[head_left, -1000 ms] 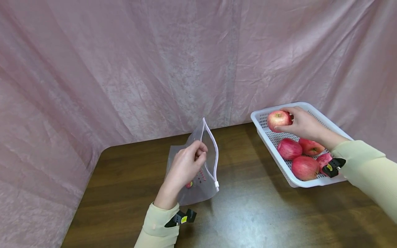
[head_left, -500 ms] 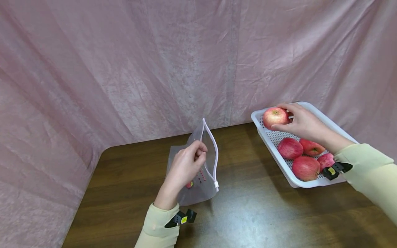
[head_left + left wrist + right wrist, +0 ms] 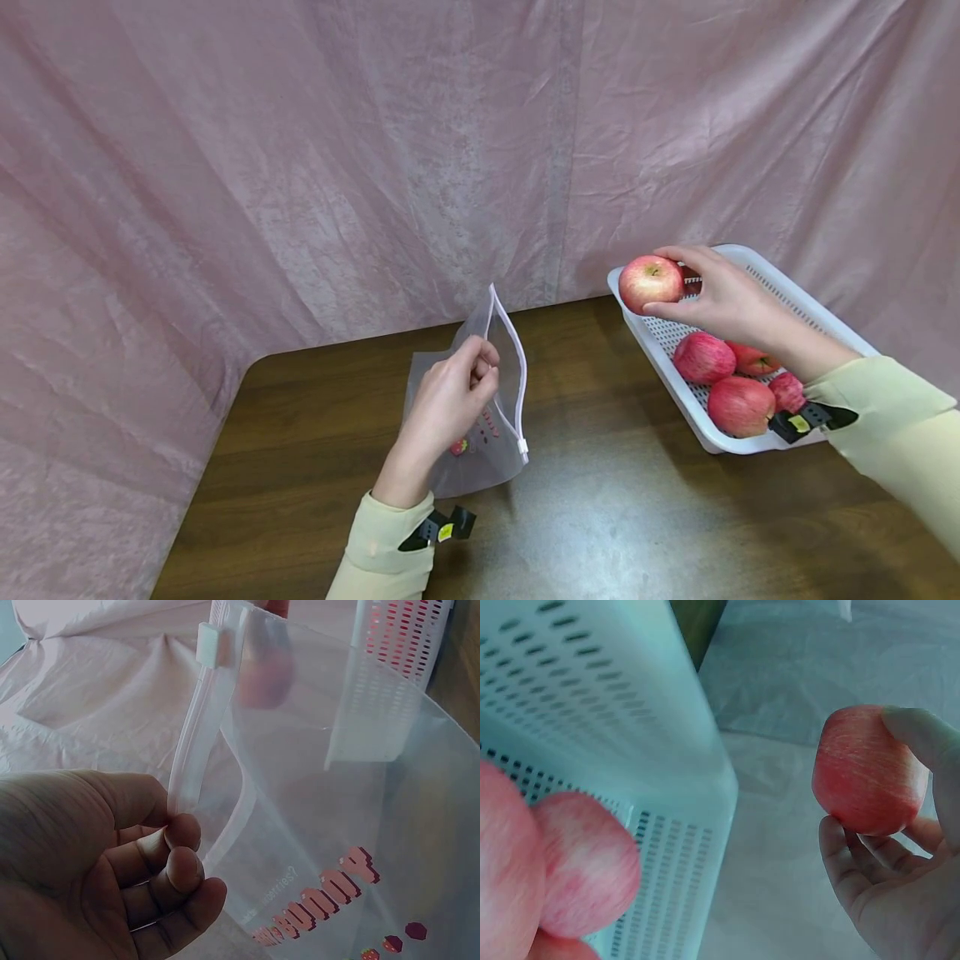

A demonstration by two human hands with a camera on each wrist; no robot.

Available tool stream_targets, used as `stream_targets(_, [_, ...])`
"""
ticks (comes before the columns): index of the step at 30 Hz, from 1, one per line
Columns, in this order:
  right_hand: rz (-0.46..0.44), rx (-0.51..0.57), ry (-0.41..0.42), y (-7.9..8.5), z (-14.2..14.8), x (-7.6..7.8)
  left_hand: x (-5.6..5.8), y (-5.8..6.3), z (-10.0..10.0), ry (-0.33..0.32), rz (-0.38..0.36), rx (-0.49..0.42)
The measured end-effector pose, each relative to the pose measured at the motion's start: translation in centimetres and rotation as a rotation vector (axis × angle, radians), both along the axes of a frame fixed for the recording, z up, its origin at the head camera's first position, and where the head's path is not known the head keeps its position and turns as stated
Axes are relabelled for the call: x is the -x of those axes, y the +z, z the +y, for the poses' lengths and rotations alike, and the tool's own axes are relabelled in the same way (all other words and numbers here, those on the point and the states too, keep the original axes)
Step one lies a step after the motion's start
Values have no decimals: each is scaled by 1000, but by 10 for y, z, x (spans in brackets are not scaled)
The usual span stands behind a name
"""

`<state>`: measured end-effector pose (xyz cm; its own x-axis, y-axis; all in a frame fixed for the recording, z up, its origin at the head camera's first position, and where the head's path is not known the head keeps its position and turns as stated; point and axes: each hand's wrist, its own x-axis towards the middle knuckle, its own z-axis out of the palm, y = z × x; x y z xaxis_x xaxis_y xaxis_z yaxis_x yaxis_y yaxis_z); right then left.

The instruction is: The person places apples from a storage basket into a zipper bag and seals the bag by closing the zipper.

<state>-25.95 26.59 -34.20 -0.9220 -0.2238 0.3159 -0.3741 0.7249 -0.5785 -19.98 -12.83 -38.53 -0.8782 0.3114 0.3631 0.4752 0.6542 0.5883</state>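
A translucent zipper bag [image 3: 480, 467] with a white slider and printed pink letters stands open-mouthed at the middle of the table. My left hand [image 3: 450, 400] pinches the bag's edge between thumb and forefinger, as the left wrist view shows, with the other fingers curled. At the far right, my right hand [image 3: 731, 300] grips a red-and-yellow apple [image 3: 651, 284] between thumb and fingers, raised over the back left corner of the white basket [image 3: 675, 400]. Several more apples [image 3: 741, 407] lie inside that basket, partly hidden by my right forearm.
The basket has perforated sides and a raised rim between its apples and the bag. A brown wooden table [image 3: 600, 508] carries both. Behind it and on the left hangs a pink curtain [image 3: 450, 167].
My right hand has lifted the apple and carried it leftward, from inside the basket to over its corner. The left hand and bag have stayed nearly still.
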Motion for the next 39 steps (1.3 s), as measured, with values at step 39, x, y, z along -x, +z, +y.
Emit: stream_targets(39, [-131,388,296,6,-99,-25,0,-4,0,-6,13,-1])
